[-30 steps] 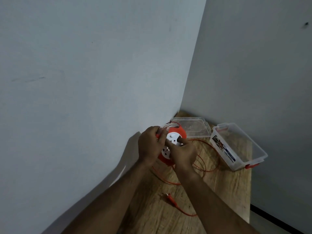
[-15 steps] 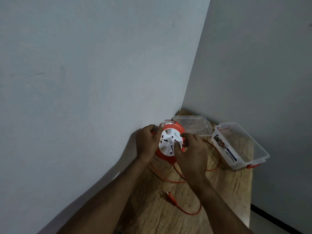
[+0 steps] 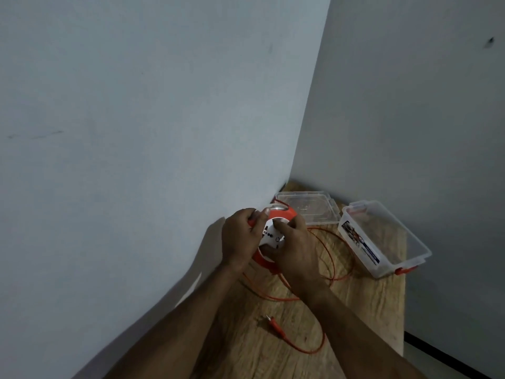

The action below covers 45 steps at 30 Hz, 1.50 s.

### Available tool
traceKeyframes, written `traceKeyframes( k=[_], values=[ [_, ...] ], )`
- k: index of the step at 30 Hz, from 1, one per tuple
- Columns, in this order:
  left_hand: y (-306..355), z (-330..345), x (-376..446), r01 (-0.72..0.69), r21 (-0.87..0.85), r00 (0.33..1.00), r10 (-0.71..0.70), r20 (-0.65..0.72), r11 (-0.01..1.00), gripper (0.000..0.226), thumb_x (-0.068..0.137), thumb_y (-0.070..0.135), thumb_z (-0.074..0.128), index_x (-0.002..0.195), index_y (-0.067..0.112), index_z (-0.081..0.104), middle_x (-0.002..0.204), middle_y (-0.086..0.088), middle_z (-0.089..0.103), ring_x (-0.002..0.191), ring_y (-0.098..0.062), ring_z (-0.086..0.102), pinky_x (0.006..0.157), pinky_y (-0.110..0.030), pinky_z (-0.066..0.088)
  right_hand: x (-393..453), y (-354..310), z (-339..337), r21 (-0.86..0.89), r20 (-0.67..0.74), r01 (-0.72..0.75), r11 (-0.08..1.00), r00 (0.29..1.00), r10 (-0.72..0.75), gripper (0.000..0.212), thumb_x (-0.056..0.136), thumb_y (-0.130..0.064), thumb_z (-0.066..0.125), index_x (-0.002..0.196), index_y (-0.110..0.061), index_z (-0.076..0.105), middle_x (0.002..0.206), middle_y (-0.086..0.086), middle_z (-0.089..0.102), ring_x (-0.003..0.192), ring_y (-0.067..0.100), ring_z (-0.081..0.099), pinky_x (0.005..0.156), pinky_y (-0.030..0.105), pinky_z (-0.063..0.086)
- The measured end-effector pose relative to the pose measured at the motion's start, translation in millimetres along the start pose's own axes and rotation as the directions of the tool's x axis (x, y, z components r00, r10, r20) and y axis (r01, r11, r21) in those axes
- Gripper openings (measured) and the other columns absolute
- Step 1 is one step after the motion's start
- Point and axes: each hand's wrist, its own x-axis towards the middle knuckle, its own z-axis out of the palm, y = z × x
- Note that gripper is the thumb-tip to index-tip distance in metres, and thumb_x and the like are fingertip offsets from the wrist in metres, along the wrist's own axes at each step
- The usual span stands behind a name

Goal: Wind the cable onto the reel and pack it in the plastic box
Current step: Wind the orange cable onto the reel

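Observation:
An orange reel point(image 3: 281, 214) with a white socket face is held upright above the wooden table point(image 3: 363, 302). My left hand point(image 3: 240, 239) grips its left rim, fingers curled over the edge. My right hand point(image 3: 293, 247) covers the lower right of the white face, fingers curled on it. Loose orange cable point(image 3: 330, 258) loops on the table behind and below the reel, ending in an orange plug point(image 3: 274, 325) near the front. The clear plastic box point(image 3: 420, 246) with orange clips stands open at the right.
The box's clear lid point(image 3: 314, 207) lies flat in the corner behind the reel. White walls close in on the left and at the back. The table's right edge drops to a dark floor point(image 3: 442, 359).
My right hand has swung round the reel's white face from its right side to its lower right. The left hand keeps its hold on the rim. The cable loops have shifted slightly.

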Motion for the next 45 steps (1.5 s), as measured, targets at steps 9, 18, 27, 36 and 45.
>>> traceKeyframes(
  k=[9, 18, 27, 36, 45],
  values=[
    [5, 7, -3, -0.085, 0.122, 0.994, 0.092, -0.059, 0.989, 0.035, 0.096, 0.051, 0.062, 0.091, 0.017, 0.072, 0.087, 0.004, 0.074, 0.074, -0.004, 0.063, 0.064, -0.018, 0.052, 26, -25, 18, 0.796, 0.433, -0.602, -0.065, 0.49, 0.756, 0.065, 0.071, -0.031, 0.091, 0.121, -0.003, 0.063, 0.107, 0.012, 0.071, 0.089, 0.03, 0.072, 0.065, 0.039, 0.061],
    [-2, -1, 2, 0.001, 0.057, 0.999, 0.001, -0.038, 0.998, 0.04, 0.096, 0.055, 0.058, 0.084, 0.019, 0.071, 0.079, 0.007, 0.073, 0.07, -0.006, 0.068, 0.056, -0.009, 0.044, -1, -22, -9, 0.748, 0.37, -0.636, 0.187, 0.634, 0.679, 0.021, 0.089, -0.02, 0.075, 0.1, -0.005, 0.066, 0.079, 0.016, 0.076, 0.065, 0.026, 0.072, 0.056, 0.033, 0.056],
    [-1, 3, 5, 0.031, -0.054, 0.999, -0.03, 0.01, 0.998, 0.045, 0.093, 0.06, 0.056, 0.083, 0.021, 0.075, 0.073, 0.011, 0.072, 0.067, -0.006, 0.068, 0.063, -0.024, 0.059, -10, -1, -6, -0.323, -0.03, 0.13, 0.937, 0.989, -0.148, 0.069, 0.082, -0.045, 0.076, 0.142, -0.021, 0.052, 0.138, 0.011, 0.052, 0.093, 0.023, 0.068, 0.061, 0.022, 0.052],
    [4, -2, 1, -0.036, 0.014, 0.999, 0.036, 0.002, 0.999, 0.051, 0.092, 0.066, 0.051, 0.085, 0.02, 0.074, 0.078, 0.008, 0.073, 0.07, -0.008, 0.066, 0.064, -0.022, 0.054, 5, 2, 1, 0.006, 0.001, -0.026, 1.0, 1.0, 0.026, 0.063, 0.069, -0.037, 0.09, 0.125, -0.019, 0.067, 0.136, 0.003, 0.049, 0.116, 0.022, 0.056, 0.09, 0.033, 0.057],
    [3, -3, 0, -0.021, 0.096, 0.999, 0.024, -0.024, 0.995, 0.042, 0.095, 0.058, 0.058, 0.091, 0.02, 0.074, 0.085, 0.007, 0.075, 0.072, -0.007, 0.068, 0.066, -0.024, 0.06, 6, -17, 16, 0.411, -0.152, -0.322, 0.853, 0.898, 0.412, 0.054, 0.064, -0.042, 0.093, 0.109, -0.017, 0.077, 0.103, 0.0, 0.077, 0.075, 0.001, 0.064, 0.061, 0.013, 0.051]
  ],
)
